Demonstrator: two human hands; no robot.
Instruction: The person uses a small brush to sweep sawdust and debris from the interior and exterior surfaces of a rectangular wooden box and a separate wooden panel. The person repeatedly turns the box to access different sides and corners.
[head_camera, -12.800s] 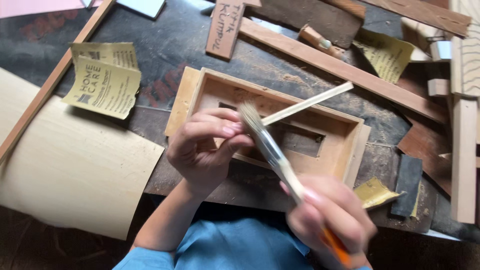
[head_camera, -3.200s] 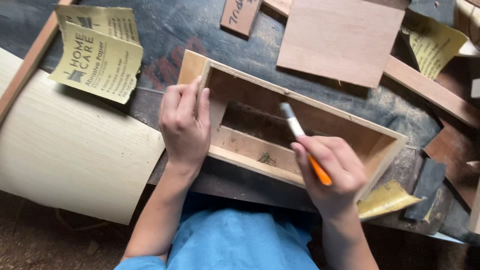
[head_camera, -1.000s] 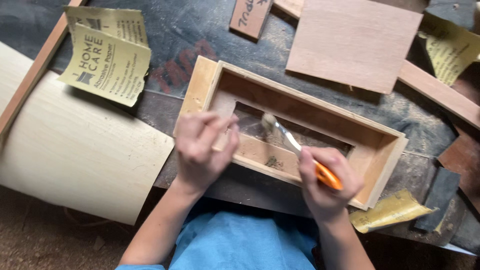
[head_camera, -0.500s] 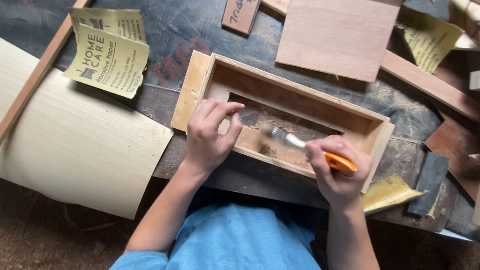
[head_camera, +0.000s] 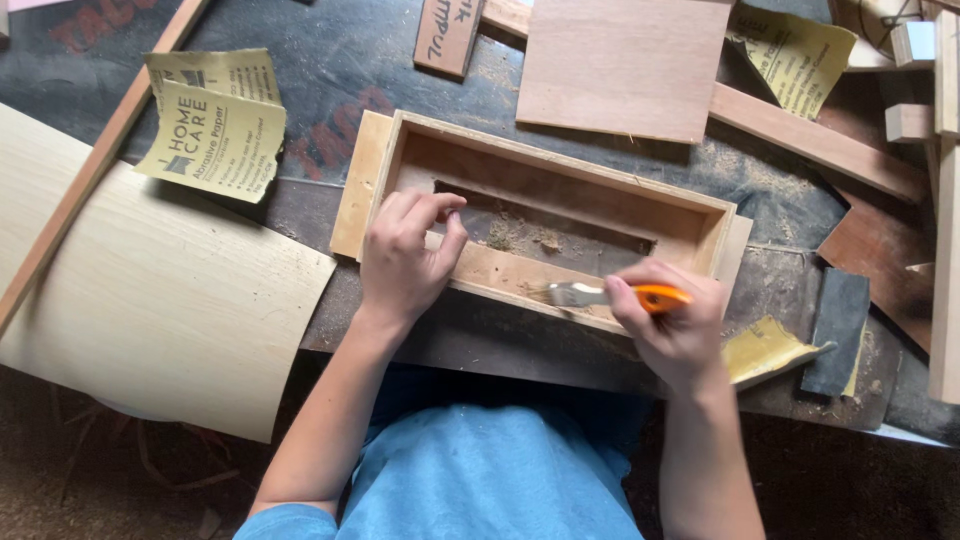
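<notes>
A dark, dusty workbench (head_camera: 330, 80) strewn with sawdust and offcuts fills the view from above. Near its middle lies a shallow wooden box (head_camera: 540, 215), a long rectangle set slightly askew, with a slot in its floor and small heaps of sawdust inside. The left hand (head_camera: 405, 255) rests on the box's near wall toward the left end, fingers curled over the edge into the inside, thumb alongside, holding it down. The right hand (head_camera: 675, 325) is closed around the orange handle of a small brush (head_camera: 600, 295); the brush lies almost level, its metal band and pale bristles pointing left and touching the top of the near wall. To the left of the box a large pale sheet (head_camera: 140, 300) curves over the bench edge, and above it lie two sheets of yellow sandpaper (head_camera: 215, 130). Beyond the box sits a square reddish board (head_camera: 625, 60), with a long batten (head_camera: 820, 140) running off to the right. Just right of the right hand lie another crumpled piece of yellow paper (head_camera: 765, 350) and a dark block (head_camera: 835, 330). The person's blue shirt (head_camera: 480, 480) shows at the bottom.
</notes>
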